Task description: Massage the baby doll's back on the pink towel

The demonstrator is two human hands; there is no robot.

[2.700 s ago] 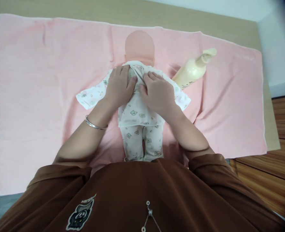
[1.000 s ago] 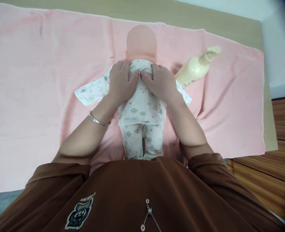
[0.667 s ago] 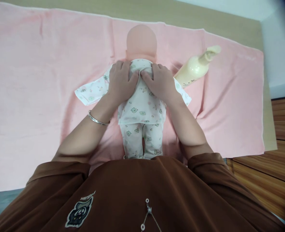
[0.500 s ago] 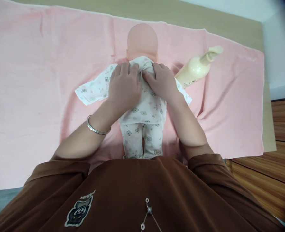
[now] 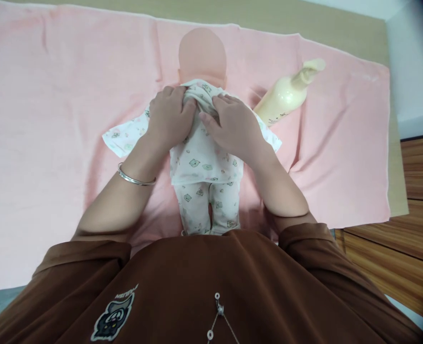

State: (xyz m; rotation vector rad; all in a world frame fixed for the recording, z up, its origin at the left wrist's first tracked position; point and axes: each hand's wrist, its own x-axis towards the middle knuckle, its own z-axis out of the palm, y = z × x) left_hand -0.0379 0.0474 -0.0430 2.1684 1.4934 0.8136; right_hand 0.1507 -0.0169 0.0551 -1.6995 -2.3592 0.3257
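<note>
A baby doll (image 5: 202,55) lies face down, the back of its bald head toward the far edge. It wears a white printed shirt (image 5: 207,165) and matching trousers (image 5: 225,203). Both my hands are at the shirt's upper back, just below the neck, where the cloth is bunched into folds. My left hand (image 5: 170,114) pinches the cloth on the left side, thumb against a fold. On the right, my right hand (image 5: 235,124) has its fingers curled over the cloth, the thumb pointing toward the middle. The shirt's sleeves stretch out to both sides.
A pink towel (image 5: 54,119) with some creases lies under the doll on a pale wooden table (image 5: 340,28). Right of the doll, a cream pump bottle (image 5: 285,98) lies tilted beside the sleeve. Brown wood-grain furniture (image 5: 417,191) stands at the right.
My hands have moved slightly apart, and the shirt's cloth near the neck is more folded between them. The whole view has shifted slightly.
</note>
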